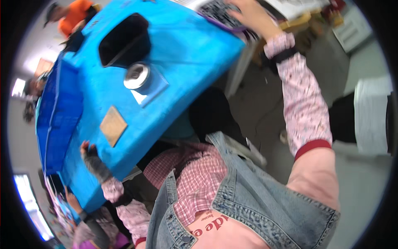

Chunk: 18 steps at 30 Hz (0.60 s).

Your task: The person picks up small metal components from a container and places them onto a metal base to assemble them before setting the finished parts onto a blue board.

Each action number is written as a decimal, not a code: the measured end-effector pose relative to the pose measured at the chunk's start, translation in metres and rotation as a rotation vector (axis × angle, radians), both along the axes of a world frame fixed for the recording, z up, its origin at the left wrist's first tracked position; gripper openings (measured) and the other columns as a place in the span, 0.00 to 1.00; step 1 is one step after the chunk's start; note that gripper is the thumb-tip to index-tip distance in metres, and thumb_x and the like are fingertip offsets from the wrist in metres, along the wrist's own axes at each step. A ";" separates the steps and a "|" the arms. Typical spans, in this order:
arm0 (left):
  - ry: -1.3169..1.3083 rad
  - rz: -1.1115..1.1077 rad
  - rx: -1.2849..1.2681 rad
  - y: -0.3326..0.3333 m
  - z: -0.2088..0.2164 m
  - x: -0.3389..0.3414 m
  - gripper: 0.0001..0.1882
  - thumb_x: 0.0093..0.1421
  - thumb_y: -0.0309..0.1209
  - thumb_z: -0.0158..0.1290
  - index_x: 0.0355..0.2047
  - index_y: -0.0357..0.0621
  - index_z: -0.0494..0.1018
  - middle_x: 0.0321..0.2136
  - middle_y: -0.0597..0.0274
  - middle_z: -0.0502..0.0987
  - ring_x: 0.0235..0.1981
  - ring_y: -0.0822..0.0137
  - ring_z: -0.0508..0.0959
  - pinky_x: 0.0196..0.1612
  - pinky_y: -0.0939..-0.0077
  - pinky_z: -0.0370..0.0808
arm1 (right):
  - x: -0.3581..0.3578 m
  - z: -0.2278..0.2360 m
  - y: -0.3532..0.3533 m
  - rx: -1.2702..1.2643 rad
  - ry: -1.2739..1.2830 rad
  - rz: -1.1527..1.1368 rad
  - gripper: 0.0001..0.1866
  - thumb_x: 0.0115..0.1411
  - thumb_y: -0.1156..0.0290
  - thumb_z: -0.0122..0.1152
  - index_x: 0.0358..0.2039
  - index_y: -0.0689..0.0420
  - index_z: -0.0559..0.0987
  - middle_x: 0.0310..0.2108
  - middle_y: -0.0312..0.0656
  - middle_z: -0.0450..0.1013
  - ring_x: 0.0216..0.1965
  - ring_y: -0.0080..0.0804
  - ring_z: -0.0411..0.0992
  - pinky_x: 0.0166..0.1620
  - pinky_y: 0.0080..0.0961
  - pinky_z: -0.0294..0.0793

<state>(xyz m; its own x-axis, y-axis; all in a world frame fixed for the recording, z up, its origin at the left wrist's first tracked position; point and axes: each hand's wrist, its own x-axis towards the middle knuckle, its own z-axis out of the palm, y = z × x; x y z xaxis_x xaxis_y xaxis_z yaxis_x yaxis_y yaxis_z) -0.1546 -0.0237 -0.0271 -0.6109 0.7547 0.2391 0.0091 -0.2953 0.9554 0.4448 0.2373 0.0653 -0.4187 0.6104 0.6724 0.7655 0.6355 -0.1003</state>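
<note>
At the top edge, my right hand [252, 15] reaches over a purple-rimmed basket [232, 29] holding many small dark pieces. Its thumb and fingers look spread, with nothing visible between them. My left hand [91, 155], in a dark grey fingerless glove, is at the blue-covered table [182, 54], fingers apart and nothing seen in them. Closest to it lies a flat brown square piece [113, 126]. Farther along the table, a round silver-rimmed tin [137, 76] sits on a clear flat packet [151, 92], beside a black open bin [125, 40].
A large blue crate [60, 112] stands along the table's left side. A person in orange [76, 14] is at the far left; another person's hand [74, 201] rests near the table's lower-left corner. A white stack [371, 116] stands at the right.
</note>
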 end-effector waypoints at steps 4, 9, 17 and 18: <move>0.216 -0.501 0.156 -0.017 0.098 0.117 0.21 0.63 0.46 0.43 0.44 0.41 0.68 0.35 0.59 0.72 0.36 0.67 0.69 0.46 0.69 0.66 | 0.014 0.026 -0.034 0.052 0.057 0.099 0.13 0.51 0.68 0.56 0.35 0.62 0.75 0.36 0.53 0.70 0.42 0.46 0.68 0.45 0.33 0.68; 0.526 -1.280 -0.285 -0.017 0.094 0.293 0.25 0.58 0.42 0.48 0.47 0.33 0.67 0.52 0.44 0.66 0.49 0.54 0.71 0.53 0.61 0.65 | -0.008 0.016 -0.067 0.055 0.111 0.222 0.13 0.52 0.68 0.56 0.35 0.62 0.75 0.35 0.51 0.70 0.42 0.47 0.68 0.46 0.34 0.67; 0.724 -2.162 -0.254 -0.017 0.004 0.407 0.27 0.62 0.48 0.43 0.51 0.38 0.67 0.52 0.45 0.67 0.55 0.53 0.65 0.61 0.54 0.50 | 0.005 0.011 -0.099 0.188 0.134 0.395 0.12 0.50 0.68 0.58 0.34 0.61 0.76 0.35 0.51 0.70 0.42 0.46 0.69 0.47 0.34 0.67; 0.686 -2.300 -0.410 -0.026 -0.002 0.401 0.28 0.61 0.50 0.43 0.50 0.38 0.68 0.50 0.45 0.68 0.54 0.52 0.66 0.62 0.52 0.48 | 0.002 0.011 -0.098 0.175 0.121 0.437 0.11 0.50 0.69 0.58 0.33 0.62 0.76 0.35 0.51 0.70 0.41 0.46 0.69 0.47 0.34 0.68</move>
<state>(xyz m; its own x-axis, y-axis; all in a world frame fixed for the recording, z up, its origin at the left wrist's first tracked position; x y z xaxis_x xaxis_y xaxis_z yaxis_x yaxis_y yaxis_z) 0.2465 -0.0500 -0.0291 0.9448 -0.1283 -0.3014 0.2791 -0.1662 0.9458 0.4466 0.1396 0.0761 -0.5229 0.2679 0.8092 0.4122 0.9104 -0.0350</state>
